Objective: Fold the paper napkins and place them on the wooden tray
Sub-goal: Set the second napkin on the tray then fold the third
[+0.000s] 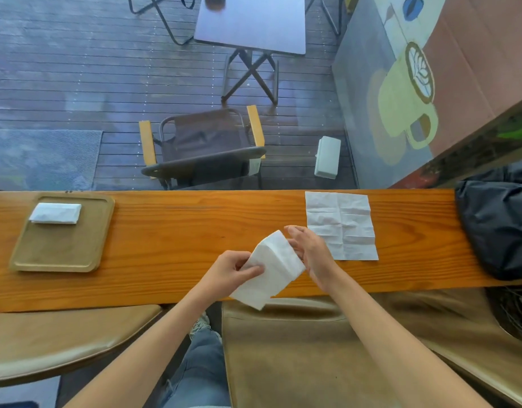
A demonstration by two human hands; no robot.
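Broadly, the wooden counter (171,231) carried everything, and places are given from the wooden tray (62,248) at its left end. On the tray's far corner one folded napkin (55,213) already lay, so one piece looked finished. Far to the right of the tray, an unfolded napkin (342,226) lay flat and creased, waiting its turn. Between the two, nearer the person, a half-folded napkin (271,267) was held above the counter's near edge, apparently mid-fold. The left hand (232,267) pinched its left edge between thumb and curled fingers. The right hand (309,251) stood edgewise against its right side, fingers fairly straight; whether they gripped it could not be told.
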